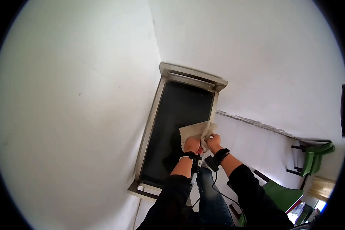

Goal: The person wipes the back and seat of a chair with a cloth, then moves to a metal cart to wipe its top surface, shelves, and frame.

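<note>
A beige cloth point(191, 131) with a scalloped edge hangs from my two hands over the right side of a bench point(182, 111) with a dark top. My left hand point(192, 145) is closed on the lower part of the cloth, its fingers partly hidden. Gripping the cloth's right edge, where it bunches into folds, is my right hand point(214, 141). Black straps with small devices and a cable sit around both wrists.
The bench's metal frame point(148, 128) stands along a white wall point(76, 103), with raised rails at both ends. Green chairs point(281, 195) stand at the lower right, and more green seats point(316, 161) lie beyond them. My jeans-clad leg point(211, 195) is beside the bench.
</note>
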Motion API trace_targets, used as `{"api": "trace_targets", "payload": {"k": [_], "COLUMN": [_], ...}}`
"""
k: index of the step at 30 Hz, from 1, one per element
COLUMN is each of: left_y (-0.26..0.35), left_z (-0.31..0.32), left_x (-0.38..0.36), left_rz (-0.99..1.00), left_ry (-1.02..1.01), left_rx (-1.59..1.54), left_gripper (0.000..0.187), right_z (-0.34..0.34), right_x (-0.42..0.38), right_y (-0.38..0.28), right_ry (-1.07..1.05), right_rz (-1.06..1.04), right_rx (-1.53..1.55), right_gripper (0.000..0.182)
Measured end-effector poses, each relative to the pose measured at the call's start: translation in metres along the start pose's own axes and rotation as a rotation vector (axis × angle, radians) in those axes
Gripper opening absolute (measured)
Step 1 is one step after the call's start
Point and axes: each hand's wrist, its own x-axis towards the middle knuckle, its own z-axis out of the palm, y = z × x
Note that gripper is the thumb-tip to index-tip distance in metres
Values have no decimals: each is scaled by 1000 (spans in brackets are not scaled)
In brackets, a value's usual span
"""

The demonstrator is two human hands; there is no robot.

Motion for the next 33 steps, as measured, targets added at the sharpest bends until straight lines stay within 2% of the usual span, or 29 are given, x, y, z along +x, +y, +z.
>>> {"api": "trace_targets", "payload": {"k": [1,4,6,11,13,14,17,21,23,26,28,30,32,33], "left_y": [1,4,10,23,32,36,42,60,72,81,78,76,77,80], "left_z": [0,2,2,1,1,2,6,14,17,18,20,21,24,23], "left_x": [6,11,10,21,25,27,36,54,57,70,79,80,72,66], "left_rz": [-3,-5,63,-23,-62,-64,-56,-21,-3,-42,277,238,196,80], "left_ry": [-10,-48,19,-58,-78,-59,3,130,165,203,366,391,410,303], "left_rx": [2,41,104,128,142,154,115,-42,-110,-70,51,18,-22,-107], "left_gripper": [49,52,53,53,52,53,55,55,56,57,58,58,58,58], "right_z": [-1,-7,-6,-10,-12,-12,-12,-23,-25,-43,-44,-39,-41,-41], "right_x": [5,12,18,21,23,28,34,52,68,99,122,141,140,138], "right_y": [2,3,14,22,18,18,21,3,-6,-32,-36,-29,-27,-28], "right_ry": [5,-153,-190,-266,-322,-329,-317,-213,-44,-70,-88,-110,-98,-61], "right_rz": [9,203,200,173,201,201,116,-12,-113,-87,-87,-118,-171,-220], "right_rx": [-3,307,312,261,469,471,457,280,259,214,210,458,373,323], "right_gripper": [29,23,20,14,14,14,16,21,22,25,26,26,25,24]}}
